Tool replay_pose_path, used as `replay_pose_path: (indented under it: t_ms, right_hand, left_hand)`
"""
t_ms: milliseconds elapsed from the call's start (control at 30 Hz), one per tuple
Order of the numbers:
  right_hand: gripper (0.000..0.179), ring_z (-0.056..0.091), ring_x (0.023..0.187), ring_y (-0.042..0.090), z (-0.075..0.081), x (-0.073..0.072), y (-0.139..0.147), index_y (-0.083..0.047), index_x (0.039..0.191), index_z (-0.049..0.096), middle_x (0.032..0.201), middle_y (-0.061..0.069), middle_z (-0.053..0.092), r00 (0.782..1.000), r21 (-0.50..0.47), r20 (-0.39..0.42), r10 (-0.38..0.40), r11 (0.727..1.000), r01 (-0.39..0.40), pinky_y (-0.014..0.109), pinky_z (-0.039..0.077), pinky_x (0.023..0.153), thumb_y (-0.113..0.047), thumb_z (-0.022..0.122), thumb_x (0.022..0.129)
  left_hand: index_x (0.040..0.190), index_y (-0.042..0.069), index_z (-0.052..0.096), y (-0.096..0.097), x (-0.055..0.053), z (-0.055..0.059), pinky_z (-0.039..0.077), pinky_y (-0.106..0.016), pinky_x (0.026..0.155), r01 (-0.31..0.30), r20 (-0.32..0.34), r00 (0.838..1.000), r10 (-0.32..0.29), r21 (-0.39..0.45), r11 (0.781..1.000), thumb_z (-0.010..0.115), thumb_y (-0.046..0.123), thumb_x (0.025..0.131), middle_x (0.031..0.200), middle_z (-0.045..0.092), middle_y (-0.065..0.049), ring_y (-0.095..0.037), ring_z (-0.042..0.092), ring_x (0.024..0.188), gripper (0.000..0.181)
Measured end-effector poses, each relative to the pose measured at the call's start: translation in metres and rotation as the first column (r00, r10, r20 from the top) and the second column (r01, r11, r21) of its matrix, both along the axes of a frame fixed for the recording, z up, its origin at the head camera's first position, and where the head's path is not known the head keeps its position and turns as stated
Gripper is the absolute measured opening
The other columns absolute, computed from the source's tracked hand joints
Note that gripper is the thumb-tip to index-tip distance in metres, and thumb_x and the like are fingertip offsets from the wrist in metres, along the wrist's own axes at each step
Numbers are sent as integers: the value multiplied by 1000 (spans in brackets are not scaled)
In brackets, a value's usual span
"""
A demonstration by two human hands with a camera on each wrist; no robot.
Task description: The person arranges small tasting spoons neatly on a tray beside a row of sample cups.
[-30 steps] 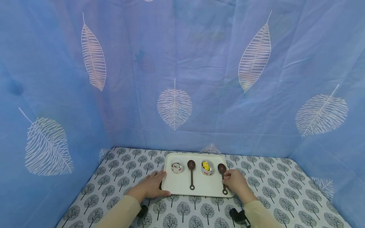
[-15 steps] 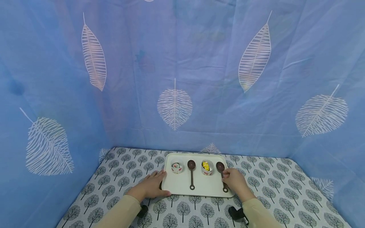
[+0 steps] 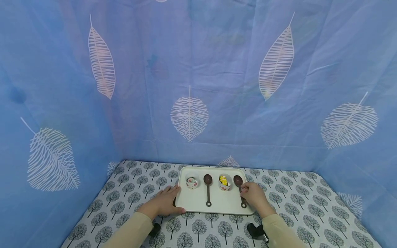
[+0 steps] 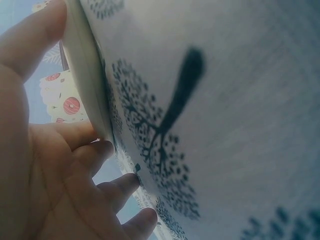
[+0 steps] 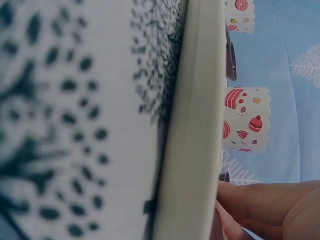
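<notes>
A cream rectangular tray [image 3: 196, 202] lies on the tree-print cloth. My left hand [image 3: 164, 202] rests against its left edge, fingers spread, thumb at the near left corner. At the tray's right side, my right hand [image 3: 255, 197] pinches the handle of a dark brown spoon [image 3: 238, 180], which lies bowl away from me. A second brown spoon [image 3: 208, 179] lies at the middle. Left of it stands a patterned paper cup [image 3: 192, 186], its contents unclear. Between the spoons, another paper cup [image 3: 224, 187] holds something yellow [image 3: 223, 179]. In the right wrist view, the tray wall [image 5: 195, 125] hides most of the held spoon.
Black objects lie on the cloth [image 3: 198, 237] beside each forearm: one [image 3: 155, 229] at the left sleeve, one [image 3: 255, 231] at the right. A blue leaf-print curtain [image 3: 217, 86] surrounds the far side and both flanks.
The right spoon's bowl has swung left, toward the cup with the yellow contents, and its handle has shifted slightly left with my right hand. My left hand and the tray have stayed put.
</notes>
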State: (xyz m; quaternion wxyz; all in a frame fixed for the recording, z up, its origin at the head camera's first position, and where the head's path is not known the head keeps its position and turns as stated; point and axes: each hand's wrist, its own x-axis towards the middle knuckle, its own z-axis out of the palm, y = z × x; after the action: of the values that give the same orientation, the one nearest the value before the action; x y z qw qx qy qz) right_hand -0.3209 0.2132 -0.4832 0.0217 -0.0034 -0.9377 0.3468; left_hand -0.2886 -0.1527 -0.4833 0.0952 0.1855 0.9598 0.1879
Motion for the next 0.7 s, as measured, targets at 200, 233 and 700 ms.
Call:
replay_pose_path:
  t_ms: [200,233,700]
  right_hand:
    - [28,58,64,14,1,1,-1,3,108,63,79,4,63,999,-7,33,-12,1000,12,32,50,56,-6,68,81]
    - [29,58,63,14,1,1,-1,2,108,63,80,4,63,999,-6,33,-14,1000,14,32,50,55,-6,68,81]
    - [31,58,60,14,1,2,0,4,109,62,79,5,64,1000,-17,13,-13,1000,13,30,50,53,-5,68,81]
  left_hand:
    - [146,10,27,0,0,-2,14,-58,108,-9,6,1000,9,-4,1000,58,69,72,151,23,-11,-41,18,136,100]
    - [146,10,27,0,0,-2,14,-58,108,-10,6,1000,10,-2,1000,58,69,72,151,23,-11,-40,18,136,100]
    - [146,9,26,1,1,2,14,-58,108,-9,1,1000,9,4,1000,59,68,73,151,23,-12,-41,17,136,100]
